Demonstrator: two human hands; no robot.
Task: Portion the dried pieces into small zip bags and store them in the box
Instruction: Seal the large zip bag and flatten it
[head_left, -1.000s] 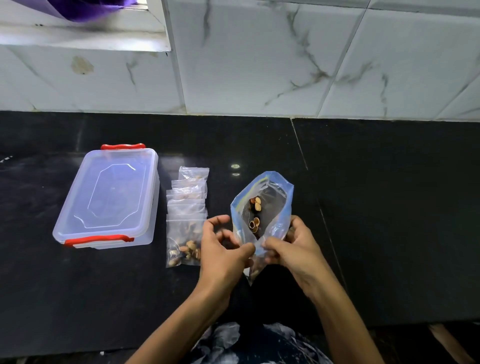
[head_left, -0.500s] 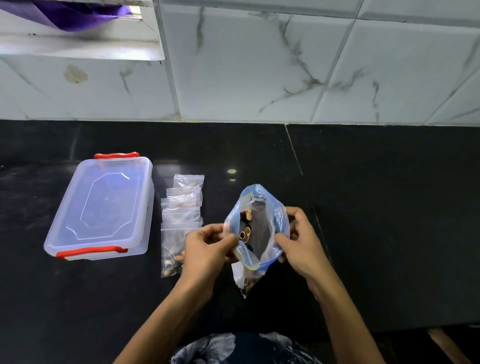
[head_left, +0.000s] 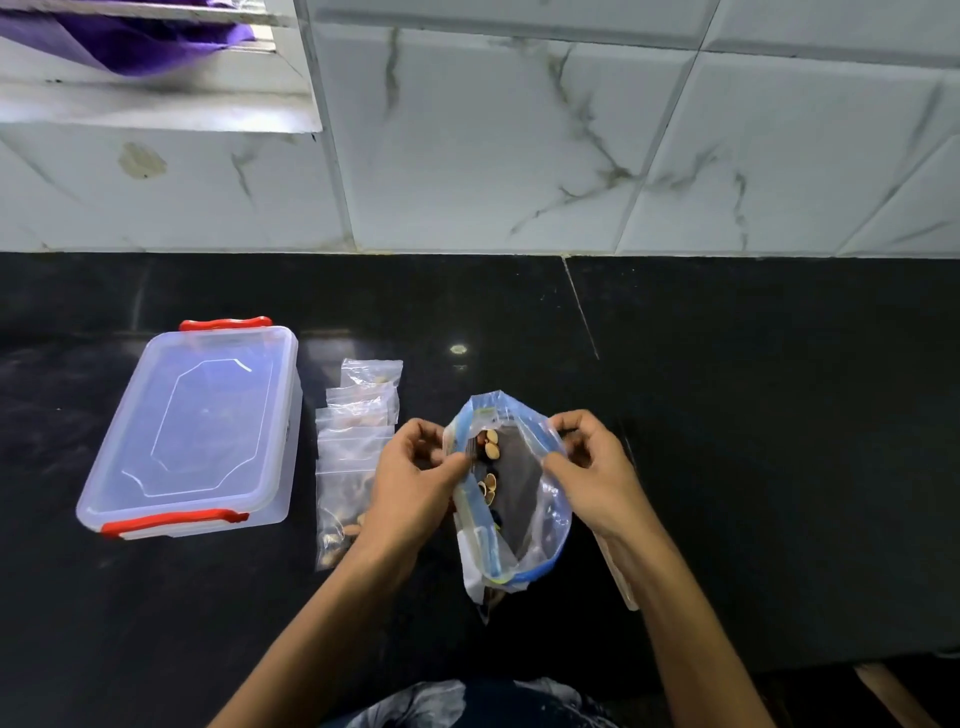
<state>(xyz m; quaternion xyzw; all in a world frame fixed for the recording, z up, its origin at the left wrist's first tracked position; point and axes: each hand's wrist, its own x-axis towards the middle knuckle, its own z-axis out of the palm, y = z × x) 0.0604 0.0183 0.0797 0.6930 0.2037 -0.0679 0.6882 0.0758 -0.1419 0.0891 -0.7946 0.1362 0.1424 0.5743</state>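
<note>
A clear zip bag (head_left: 524, 499) with a blue zip strip is held above the black counter, its mouth pulled wide. A few dried pieces (head_left: 488, 447) show inside it. My left hand (head_left: 415, 478) pinches the bag's left rim and my right hand (head_left: 592, 467) pinches its right rim. To the left, a row of small zip bags (head_left: 353, 441) lies flat, overlapping, some with dried pieces in them. A clear plastic box (head_left: 197, 431) with red clips sits further left, its lid on.
The black stone counter (head_left: 753, 415) stretches right of the hands. A marbled white tile wall (head_left: 519, 145) rises behind it. A window ledge with purple cloth (head_left: 130, 47) is at the top left. The counter's front edge runs near my body.
Both hands have shifted from the lower part of the bag up to its rim and drawn the mouth wider apart. The box and small bags lie as before.
</note>
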